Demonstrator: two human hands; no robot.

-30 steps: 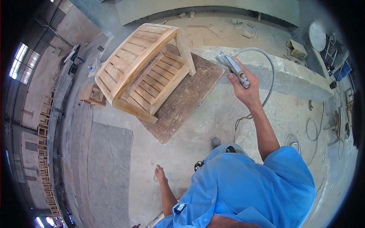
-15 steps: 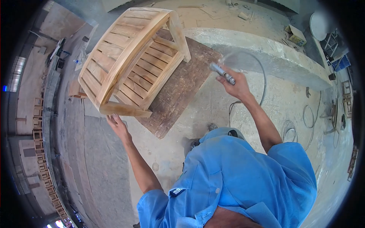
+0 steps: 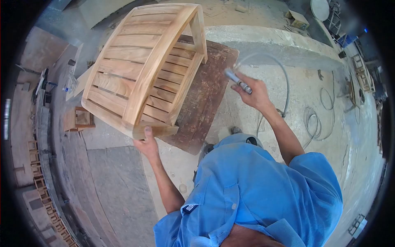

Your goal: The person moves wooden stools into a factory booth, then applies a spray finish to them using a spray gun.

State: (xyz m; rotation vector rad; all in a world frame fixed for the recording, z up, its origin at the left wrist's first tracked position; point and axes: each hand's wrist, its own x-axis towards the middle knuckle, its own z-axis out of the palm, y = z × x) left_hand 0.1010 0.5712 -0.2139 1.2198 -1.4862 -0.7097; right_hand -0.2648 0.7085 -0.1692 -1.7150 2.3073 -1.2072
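**Q:** Wood, pale and slatted: where does the chair (image 3: pixel 140 70) lie?

**A:** It is tipped over. Its far end rests on a dark board (image 3: pixel 207 88) laid on the concrete floor (image 3: pixel 119 185), and its near corner juts past the board's edge. Whether that corner touches the floor cannot be told.

**Q:** How do the two grips stand?

**A:** The left hand (image 3: pixel 147 142) is at the chair's near corner, its grip closed round the bottom rail, thumb on top and fingers hidden beneath. The right hand (image 3: pixel 254 94) is to the right of the chair and well apart from it. Its grip is wrapped round an air tool (image 3: pixel 236 81), whose grey hose (image 3: pixel 283 78) loops away from the chair towards a concrete ledge (image 3: pixel 288 47).

**Q:** Which step is in hand?

**A:** By judgement, positioning. The left hand steadies or turns the chair, and the tool is held clear, its nose aimed towards the chair but touching no wood.

**Q:** What does the next move call for?

**A:** Probably a firm left-hand hold, so that the chair does not rock on the board. The tool's nose would then need to cross the gap to the chair's right-hand side, with the slack hose kept off the chair's legs.
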